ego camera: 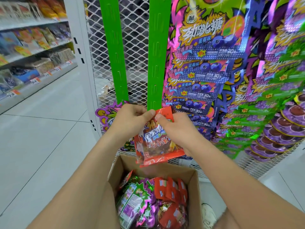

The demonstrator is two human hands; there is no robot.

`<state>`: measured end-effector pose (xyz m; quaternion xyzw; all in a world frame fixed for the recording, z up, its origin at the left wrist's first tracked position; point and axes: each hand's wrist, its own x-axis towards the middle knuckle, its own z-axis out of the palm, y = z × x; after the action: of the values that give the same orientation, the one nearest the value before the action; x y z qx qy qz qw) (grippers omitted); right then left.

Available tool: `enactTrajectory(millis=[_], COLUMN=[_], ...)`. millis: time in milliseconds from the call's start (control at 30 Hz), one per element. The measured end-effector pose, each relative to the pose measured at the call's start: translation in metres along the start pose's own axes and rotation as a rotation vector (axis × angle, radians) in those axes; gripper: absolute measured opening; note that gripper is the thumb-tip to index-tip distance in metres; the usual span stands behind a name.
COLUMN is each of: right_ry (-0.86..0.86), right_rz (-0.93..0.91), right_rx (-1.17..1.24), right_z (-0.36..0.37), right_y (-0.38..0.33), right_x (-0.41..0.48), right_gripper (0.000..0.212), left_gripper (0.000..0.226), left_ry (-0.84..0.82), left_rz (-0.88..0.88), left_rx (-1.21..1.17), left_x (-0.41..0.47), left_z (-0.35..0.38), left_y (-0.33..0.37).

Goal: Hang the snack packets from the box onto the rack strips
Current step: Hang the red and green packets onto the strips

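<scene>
Pinched the top edge of a red snack packet [156,142] with both hands, left hand [132,117] and right hand [175,128] side by side, thumbs in front. Held it upright at the bottom end of the right green rack strip [156,63], above the open cardboard box [173,170] with more packets [171,189] inside.

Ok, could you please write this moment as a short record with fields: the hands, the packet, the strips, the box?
left hand: pinches the top edge of the red snack packet
right hand: pinches the same top edge
packet position: at the lower end of the right green strip; hooked or not, cannot tell
left green strip: slots above the hands bare
cardboard box: open, below the hands, holds red and purple packets
right of strips: hanging purple candy packets
</scene>
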<state>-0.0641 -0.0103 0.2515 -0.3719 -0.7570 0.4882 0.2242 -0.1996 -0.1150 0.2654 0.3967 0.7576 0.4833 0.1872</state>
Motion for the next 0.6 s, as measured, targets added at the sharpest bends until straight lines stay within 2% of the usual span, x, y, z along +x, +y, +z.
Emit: enactTrajectory(millis=[133, 267, 333, 500, 600], right_ry=[0.086, 0.181, 0.164, 0.094, 0.064], right_rz=[-0.072, -0.088, -0.080, -0.078, -0.100], right_rx=[-0.014, -0.090, -0.186, -0.316, -0.357], right_z=[0.007, 0.012, 0.010, 0.008, 0.005], right_y=[0.002, 0.004, 0.007, 0.012, 0.011], right_x=[-0.001, 0.000, 0.003, 0.007, 0.008], right_gripper=[0.030, 0.038, 0.046, 0.049, 0.051], left_gripper=[0.042, 0.042, 0.043, 0.049, 0.041], left_ry=[-0.043, -0.047, -0.025, 0.014, 0.045], left_rz=[-0.003, -0.057, -0.094, -0.119, -0.164], left_rx=[0.002, -0.026, -0.057, -0.037, -0.068], left_x=[0.000, 0.000, 0.000, -0.001, -0.002], left_z=[0.002, 0.000, 0.000, -0.004, -0.006], left_y=[-0.003, -0.002, -0.001, -0.003, -0.003])
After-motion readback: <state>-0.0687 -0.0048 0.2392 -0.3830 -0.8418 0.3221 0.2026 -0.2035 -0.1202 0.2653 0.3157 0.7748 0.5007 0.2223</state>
